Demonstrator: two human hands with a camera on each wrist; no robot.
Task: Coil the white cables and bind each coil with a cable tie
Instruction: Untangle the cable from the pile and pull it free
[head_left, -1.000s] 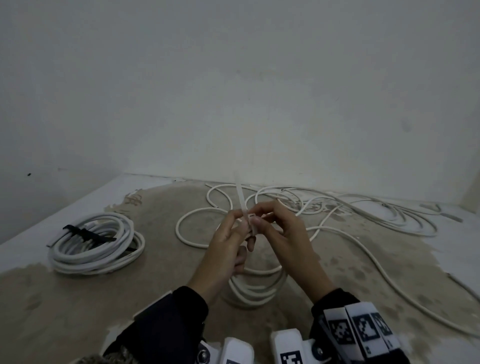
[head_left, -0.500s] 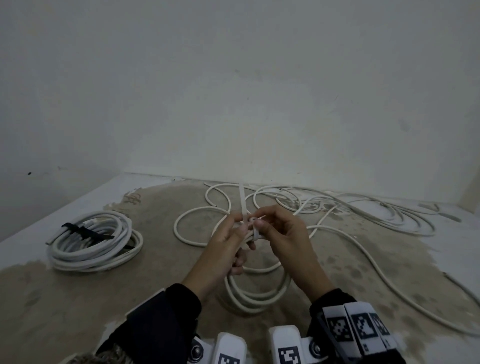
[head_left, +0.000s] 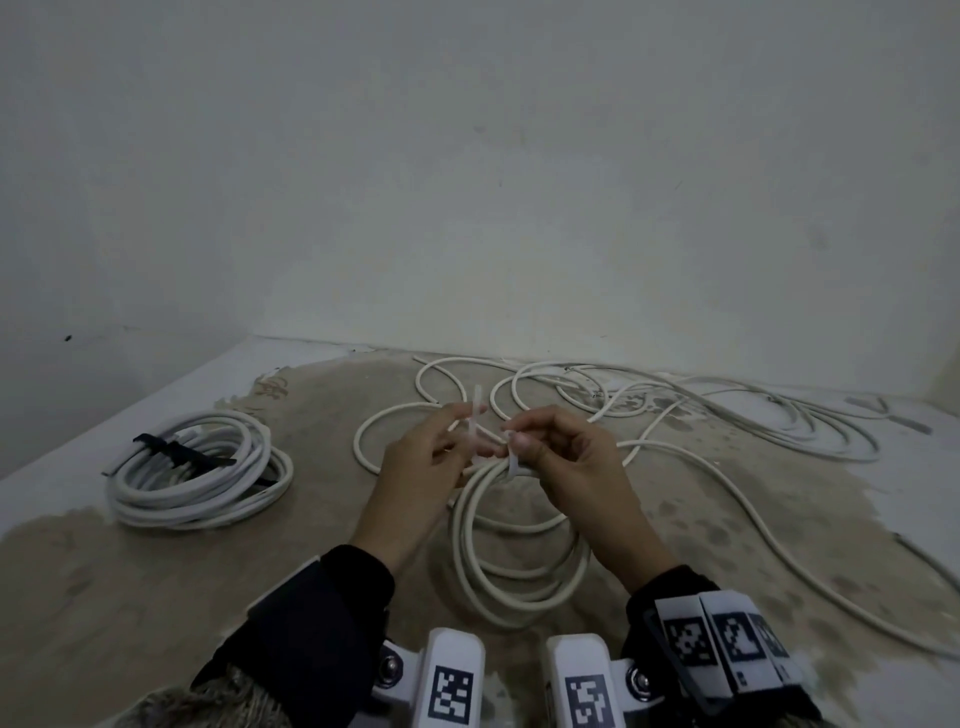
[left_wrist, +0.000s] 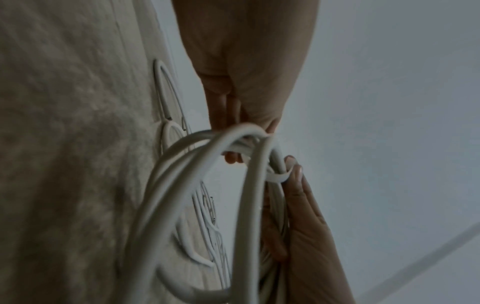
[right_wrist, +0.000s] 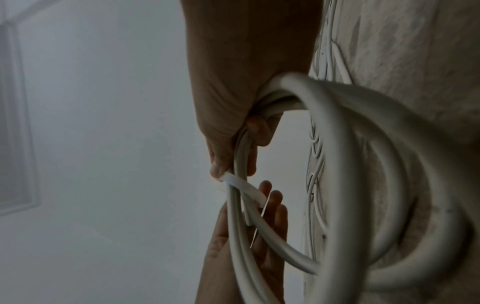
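Starting at the left of my head view, I saw a finished coil (head_left: 200, 470) lying on the stained floor (head_left: 156, 582), bound by a black cable tie (head_left: 182, 451). Nearer the middle, my left hand (head_left: 415, 480) was raised above the floor with its fingers curled, pinching the tail of a white cable tie (head_left: 477, 423) that stood upward from the bundle. Just beside it hung the coil in hand (head_left: 519, 556), its top gathered between both hands and its loops drooping toward me. The white tie's band wrapped around those gathered strands, as my right wrist view (right_wrist: 244, 188) showed plainly. My right hand (head_left: 574, 467) gripped the strands, thumb and forefinger closed on the tie's band next to the left fingertips. Farther right and behind, the loose cable (head_left: 727, 415) sprawled in open loops across the floor toward the wall (head_left: 519, 182), one strand running off to the right edge.
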